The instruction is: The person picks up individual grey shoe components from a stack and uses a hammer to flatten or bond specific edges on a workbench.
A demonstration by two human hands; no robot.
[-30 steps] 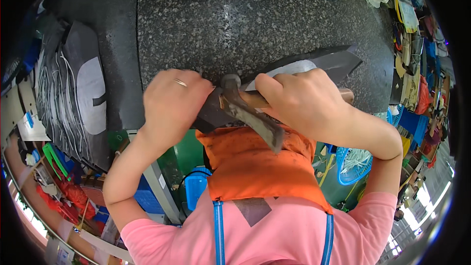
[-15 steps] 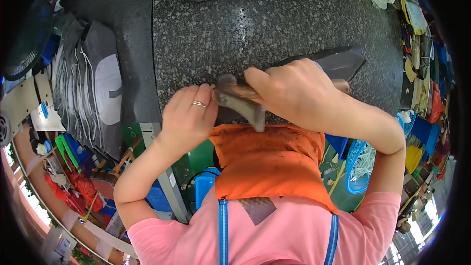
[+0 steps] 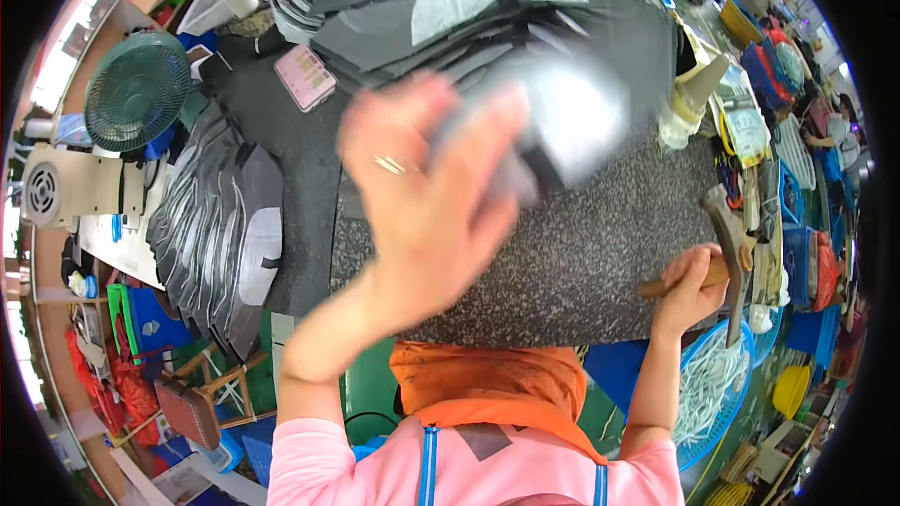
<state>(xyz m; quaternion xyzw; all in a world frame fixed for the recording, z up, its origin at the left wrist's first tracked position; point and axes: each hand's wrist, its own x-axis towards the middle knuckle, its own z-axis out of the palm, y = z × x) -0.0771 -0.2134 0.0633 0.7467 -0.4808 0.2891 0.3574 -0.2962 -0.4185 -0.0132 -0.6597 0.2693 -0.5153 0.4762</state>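
Left hand: the left hand (image 3: 422,197) is raised above the desk, blurred, its fingers closed on a grey cut piece (image 3: 553,117); a ring shows on one finger.
Grey cut piece: held up in the left hand over the far part of the slab, blurred; its exact shape cannot be told.
Right hand: the right hand (image 3: 689,286) is at the right near edge of the slab, fist closed around the wooden handle of a hammer (image 3: 731,244).
Hammer: its metal head stands up and to the right of the fist, just past the slab's right edge, clear of the surface.
Slab: a speckled dark stone slab (image 3: 581,262) forms the top of the desk in front of the person.
Stacks: dark grey cut pieces lie fanned in a pile (image 3: 220,234) to the left of the slab, and more are heaped (image 3: 487,9) at the far side.
Other things: a pink calculator (image 3: 305,77) lies on the far left of the desk; a green fan (image 3: 136,91) stands beyond it; a blue basket (image 3: 717,394) with white cords sits low at the right.
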